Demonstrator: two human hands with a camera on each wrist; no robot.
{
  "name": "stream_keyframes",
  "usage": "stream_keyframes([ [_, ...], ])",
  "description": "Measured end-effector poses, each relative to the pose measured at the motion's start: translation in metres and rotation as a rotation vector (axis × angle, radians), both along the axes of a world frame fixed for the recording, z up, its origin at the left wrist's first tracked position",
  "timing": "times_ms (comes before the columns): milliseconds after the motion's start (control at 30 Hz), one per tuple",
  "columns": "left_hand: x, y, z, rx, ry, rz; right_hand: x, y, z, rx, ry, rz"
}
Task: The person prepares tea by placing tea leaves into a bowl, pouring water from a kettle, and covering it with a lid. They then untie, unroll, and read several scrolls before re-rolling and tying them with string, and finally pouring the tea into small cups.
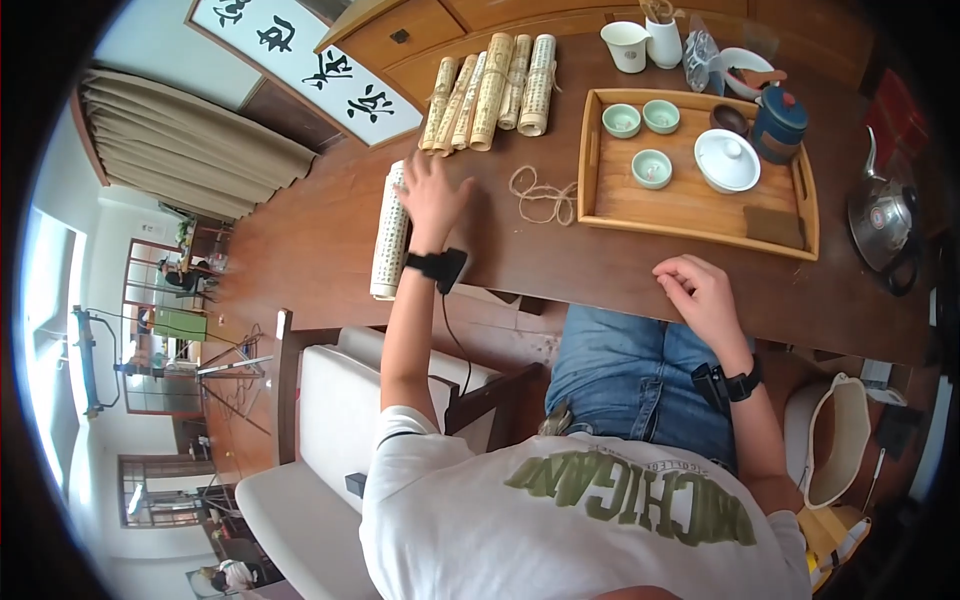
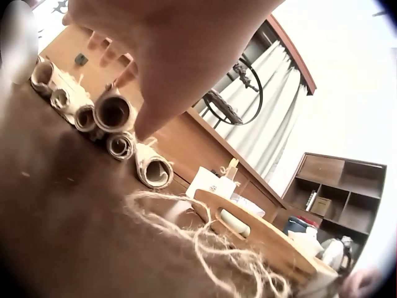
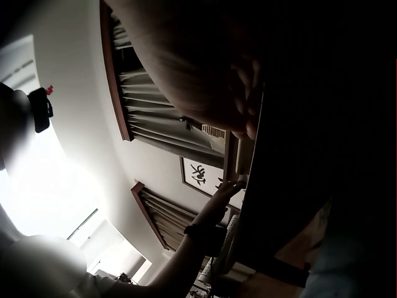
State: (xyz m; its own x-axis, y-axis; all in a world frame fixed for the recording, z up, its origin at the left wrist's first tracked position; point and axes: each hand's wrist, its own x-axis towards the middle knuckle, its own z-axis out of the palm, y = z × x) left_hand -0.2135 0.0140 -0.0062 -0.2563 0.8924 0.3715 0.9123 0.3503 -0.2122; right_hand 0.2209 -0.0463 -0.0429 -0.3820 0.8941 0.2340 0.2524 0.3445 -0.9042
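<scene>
My left hand (image 1: 430, 200) is over the table with its fingers spread, beside the upper end of a printed scroll (image 1: 388, 240); whether the fingertips touch it, I cannot tell. Several rolled scrolls (image 1: 487, 95) lie side by side beyond that hand; in the left wrist view their round ends (image 2: 113, 113) face the camera below the hand (image 2: 173, 56). Loose twine (image 1: 545, 195) lies to the right. At the table's near edge, my right hand (image 1: 697, 292) has loosely curled fingers and holds nothing visible; it looks dark in the right wrist view (image 3: 192, 74).
A wooden tray (image 1: 700, 237) carries small green cups (image 1: 652, 169), a lidded white bowl (image 1: 728, 161) and a blue canister (image 1: 780, 125). A metal kettle (image 1: 882, 215) stands at the right. Behind the tray are a white pitcher (image 1: 626, 47) and another bowl.
</scene>
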Motion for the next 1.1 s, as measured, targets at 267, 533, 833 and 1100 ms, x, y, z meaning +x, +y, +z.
stream_keyframes([
  [267,-0.077,-0.101,-0.005,-0.025,-0.165,0.286,-0.001,0.000,-0.003,0.000,-0.009,-0.027],
  [533,-0.094,-0.119,-0.022,0.032,-0.402,0.207,-0.002,0.001,-0.006,-0.004,-0.002,-0.032],
  [833,0.031,-0.146,0.028,0.360,-1.930,-0.354,-0.001,0.001,-0.002,-0.039,-0.019,-0.021],
  [1100,0.194,-0.138,-0.026,0.059,-2.241,-0.580,0.004,0.007,-0.009,-0.224,0.180,0.056],
])
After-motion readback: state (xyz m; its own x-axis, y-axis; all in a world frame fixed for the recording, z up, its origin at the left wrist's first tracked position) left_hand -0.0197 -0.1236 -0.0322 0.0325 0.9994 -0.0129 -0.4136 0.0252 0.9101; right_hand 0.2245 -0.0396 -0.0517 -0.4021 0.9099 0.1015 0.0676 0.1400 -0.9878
